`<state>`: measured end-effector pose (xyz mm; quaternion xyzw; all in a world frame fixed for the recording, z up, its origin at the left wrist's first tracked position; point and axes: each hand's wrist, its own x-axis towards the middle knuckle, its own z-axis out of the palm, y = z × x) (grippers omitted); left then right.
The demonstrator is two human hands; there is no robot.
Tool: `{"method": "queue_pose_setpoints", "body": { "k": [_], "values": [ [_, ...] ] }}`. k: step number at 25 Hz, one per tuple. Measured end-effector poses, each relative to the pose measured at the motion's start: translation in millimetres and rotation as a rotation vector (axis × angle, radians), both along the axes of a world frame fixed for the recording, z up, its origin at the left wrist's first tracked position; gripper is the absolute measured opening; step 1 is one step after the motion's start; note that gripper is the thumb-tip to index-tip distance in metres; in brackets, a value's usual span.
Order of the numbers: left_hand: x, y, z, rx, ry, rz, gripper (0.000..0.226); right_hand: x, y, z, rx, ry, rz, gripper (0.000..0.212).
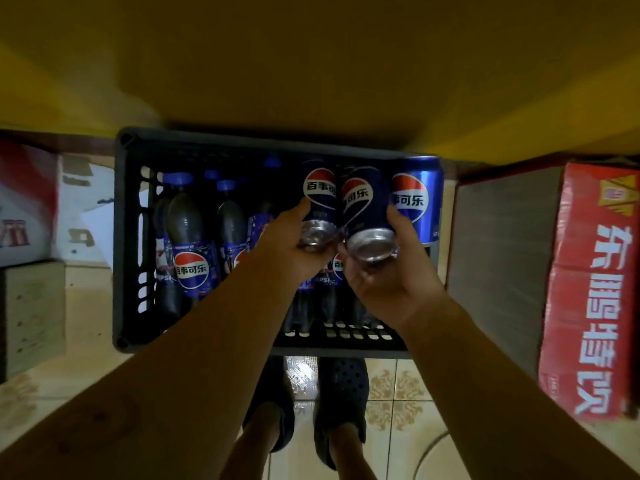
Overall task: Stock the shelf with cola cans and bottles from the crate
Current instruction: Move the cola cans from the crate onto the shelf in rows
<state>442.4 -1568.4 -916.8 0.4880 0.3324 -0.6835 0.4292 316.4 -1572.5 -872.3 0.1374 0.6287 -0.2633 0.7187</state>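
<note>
A black plastic crate [131, 237] stands on the floor below me, holding several cola bottles [188, 251] with blue caps and labels. My left hand [287, 244] grips a blue cola can [318, 199] above the crate, its bottom facing me. My right hand [391, 282] grips a second blue cola can [367, 209] right beside the first. A third cola can [419, 199] sits at the crate's right side, behind my right hand. A yellow surface [311, 64], possibly the shelf's edge, fills the top of the view.
A red carton [588, 289] with white characters and a grey box side [498, 265] stand right of the crate. White and red cartons [27, 202] sit at the left. My two feet in dark shoes [308, 403] stand on the tiled floor just before the crate.
</note>
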Motion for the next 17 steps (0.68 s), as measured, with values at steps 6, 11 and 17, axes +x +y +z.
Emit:
{"method": "queue_pose_setpoints", "body": {
  "k": [6,11,17],
  "values": [
    [10,19,36,0.070,-0.002,-0.089,0.050,-33,49,58,-0.025,-0.095,0.086,0.056],
    [22,63,136,-0.086,0.041,-0.151,0.059,-42,69,129,-0.150,-0.161,0.160,0.082],
    [40,84,279,-0.484,-0.099,-0.451,0.053,-31,65,245,-0.407,-0.240,0.231,0.068]
  ]
}}
